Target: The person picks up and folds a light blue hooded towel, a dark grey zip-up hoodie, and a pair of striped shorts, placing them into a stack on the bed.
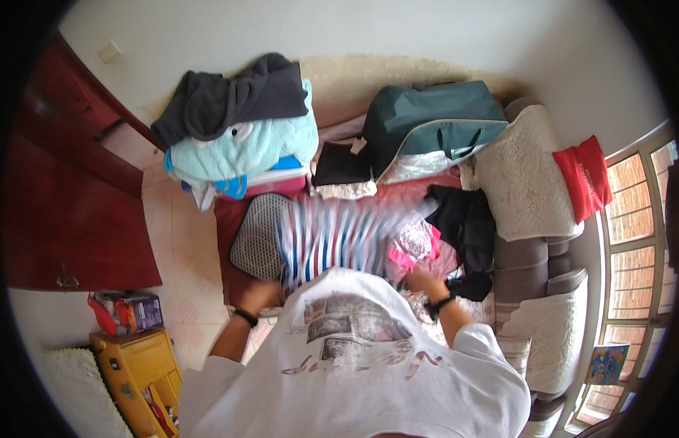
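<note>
A striped cloth (pixel 334 238) in blue, white and red spreads blurred over the red-covered surface before me. My left hand (pixel 262 294), blurred, is at its lower left corner. Near its lower right edge is my right hand (pixel 424 282), also blurred; fingers of both hands are too unclear to show a grip. A pink and white patterned garment (pixel 415 241) lies just beyond my right hand, on a dull pink cloth (pixel 440 263). Black clothing (pixel 468 224) lies to the right of these. Left of the striped cloth is a grey mesh-patterned pad (pixel 257 238).
At the back stand a green storage bag (pixel 410 115) and a pale blue plush blanket (pixel 262 148) with dark grey fabric (pixel 230 98) on top, over a pink box (pixel 279 183). A sofa with a lace cover (pixel 528 175) borders the right; a yellow cabinet (pixel 137 361) stands lower left.
</note>
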